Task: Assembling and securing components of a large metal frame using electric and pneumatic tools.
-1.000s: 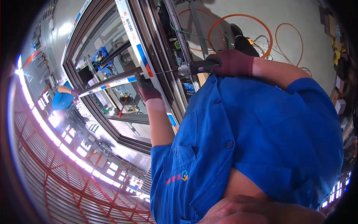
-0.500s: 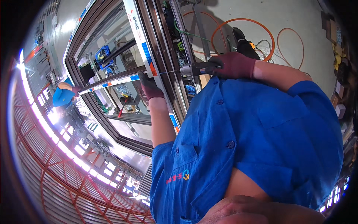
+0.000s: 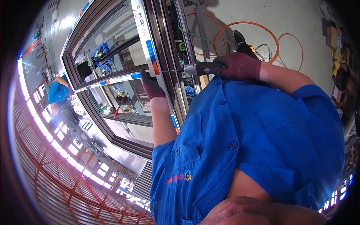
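- Frame (image 3: 161, 41), brown, one: its near rail (image 3: 171, 84) runs between the two gloved hands, the openings lying leftward.
- Power driver (image 3: 201, 68), one: in the right hand (image 3: 239, 66), fingers wrapped closed about its handle; shirt (image 3: 247, 108) close below; bit (image 3: 171, 71) across the rail, contact unclear.
- Left hand (image 3: 153, 87): fingertips at one taped crossbar's (image 3: 112, 81) near end; closure cannot be told.
- Floor (image 3: 296, 17): room rightward, two orange hose loops (image 3: 244, 22).
- Co-worker (image 3: 58, 93), one: far side.

The head-mounted fisheye view looks down (straight edges bend), close above the blue shirt (image 3: 255, 123) at the frame's lower right.
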`<state>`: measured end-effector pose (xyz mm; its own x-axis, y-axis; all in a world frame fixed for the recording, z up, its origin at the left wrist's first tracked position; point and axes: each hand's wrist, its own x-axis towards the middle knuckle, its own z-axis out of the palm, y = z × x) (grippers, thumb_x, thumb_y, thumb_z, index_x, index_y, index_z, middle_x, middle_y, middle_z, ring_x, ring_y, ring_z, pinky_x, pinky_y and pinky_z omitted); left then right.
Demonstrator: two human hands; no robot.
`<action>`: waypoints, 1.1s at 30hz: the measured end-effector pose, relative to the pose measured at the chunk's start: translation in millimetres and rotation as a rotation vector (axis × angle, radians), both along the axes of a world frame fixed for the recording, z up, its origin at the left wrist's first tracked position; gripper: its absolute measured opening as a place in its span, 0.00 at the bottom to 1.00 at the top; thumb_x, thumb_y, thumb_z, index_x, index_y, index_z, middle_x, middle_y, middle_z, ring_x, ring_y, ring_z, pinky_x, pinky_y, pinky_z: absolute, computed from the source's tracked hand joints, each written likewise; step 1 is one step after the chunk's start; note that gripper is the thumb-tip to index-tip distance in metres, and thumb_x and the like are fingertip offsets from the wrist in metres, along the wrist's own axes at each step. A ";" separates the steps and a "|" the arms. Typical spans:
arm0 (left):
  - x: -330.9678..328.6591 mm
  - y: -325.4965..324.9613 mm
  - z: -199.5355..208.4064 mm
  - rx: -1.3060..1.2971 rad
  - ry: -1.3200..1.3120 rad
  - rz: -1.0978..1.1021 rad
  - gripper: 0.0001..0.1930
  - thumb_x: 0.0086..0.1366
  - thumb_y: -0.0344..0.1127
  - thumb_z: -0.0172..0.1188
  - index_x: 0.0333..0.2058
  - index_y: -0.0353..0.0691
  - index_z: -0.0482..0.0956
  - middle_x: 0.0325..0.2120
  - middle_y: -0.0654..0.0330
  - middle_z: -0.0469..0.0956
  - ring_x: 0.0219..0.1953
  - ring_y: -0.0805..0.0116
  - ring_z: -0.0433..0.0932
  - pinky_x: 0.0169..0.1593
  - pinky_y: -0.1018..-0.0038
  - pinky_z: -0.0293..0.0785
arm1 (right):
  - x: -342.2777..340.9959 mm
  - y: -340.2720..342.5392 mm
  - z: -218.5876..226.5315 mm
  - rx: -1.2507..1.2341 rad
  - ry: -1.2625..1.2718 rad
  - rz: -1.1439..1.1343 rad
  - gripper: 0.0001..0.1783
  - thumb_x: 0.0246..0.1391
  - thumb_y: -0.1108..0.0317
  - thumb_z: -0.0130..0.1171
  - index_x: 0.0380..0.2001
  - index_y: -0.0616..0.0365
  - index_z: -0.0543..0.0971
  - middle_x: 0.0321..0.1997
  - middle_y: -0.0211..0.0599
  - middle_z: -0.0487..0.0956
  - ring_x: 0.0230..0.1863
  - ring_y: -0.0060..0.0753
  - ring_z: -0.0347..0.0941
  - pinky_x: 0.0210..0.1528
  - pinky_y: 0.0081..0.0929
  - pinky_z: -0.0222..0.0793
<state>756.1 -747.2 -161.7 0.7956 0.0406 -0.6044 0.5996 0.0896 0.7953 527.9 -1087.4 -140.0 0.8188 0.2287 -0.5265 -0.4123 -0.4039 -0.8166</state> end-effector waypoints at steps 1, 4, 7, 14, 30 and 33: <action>0.5 0.5 -1.1 -0.023 -0.012 0.021 0.32 0.81 0.62 0.58 0.65 0.39 0.81 0.56 0.55 0.87 0.54 0.59 0.87 0.62 0.63 0.82 | 0.4 -0.1 -0.9 -0.010 -0.001 0.006 0.42 0.72 0.28 0.52 0.63 0.57 0.81 0.52 0.60 0.88 0.56 0.65 0.85 0.60 0.56 0.79; 3.5 8.1 -6.2 0.024 -0.016 -0.018 0.33 0.81 0.63 0.57 0.65 0.38 0.80 0.56 0.55 0.87 0.54 0.59 0.87 0.62 0.64 0.82 | -1.3 -0.9 3.0 -0.028 -0.026 -0.014 0.42 0.73 0.25 0.49 0.52 0.57 0.83 0.44 0.57 0.87 0.50 0.61 0.86 0.56 0.50 0.78; 8.5 14.3 -13.8 0.001 -0.032 -0.026 0.34 0.81 0.64 0.56 0.66 0.38 0.80 0.57 0.54 0.87 0.54 0.58 0.87 0.62 0.64 0.83 | 1.0 -0.8 6.9 -0.016 -0.035 -0.001 0.42 0.73 0.25 0.50 0.52 0.57 0.83 0.43 0.57 0.87 0.49 0.61 0.86 0.56 0.50 0.78; 0.6 -0.3 1.4 0.049 0.032 0.000 0.36 0.82 0.65 0.54 0.67 0.37 0.80 0.60 0.53 0.85 0.57 0.57 0.86 0.63 0.61 0.82 | 4.1 4.4 6.5 -0.009 -0.031 -0.023 0.40 0.73 0.26 0.50 0.52 0.57 0.83 0.44 0.58 0.87 0.49 0.62 0.86 0.56 0.51 0.79; -0.6 -10.9 10.2 0.019 0.034 -0.011 0.38 0.83 0.67 0.51 0.63 0.32 0.82 0.55 0.52 0.88 0.53 0.57 0.87 0.59 0.64 0.82 | 23.4 27.2 13.3 -0.158 -0.017 0.054 0.34 0.75 0.36 0.54 0.61 0.58 0.80 0.47 0.58 0.88 0.50 0.63 0.86 0.56 0.54 0.79; 3.0 -4.8 6.7 0.053 0.048 0.001 0.37 0.83 0.66 0.52 0.63 0.32 0.81 0.56 0.52 0.87 0.53 0.58 0.87 0.60 0.64 0.82 | 32.7 27.2 29.5 -0.160 -0.021 0.061 0.30 0.74 0.39 0.56 0.57 0.56 0.80 0.46 0.56 0.88 0.49 0.63 0.86 0.55 0.54 0.80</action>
<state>759.2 -752.1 -155.0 0.7656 0.0738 -0.6391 0.6373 0.0488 0.7691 560.6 -1060.2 -110.6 0.8170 0.1931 -0.5434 -0.3670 -0.5529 -0.7481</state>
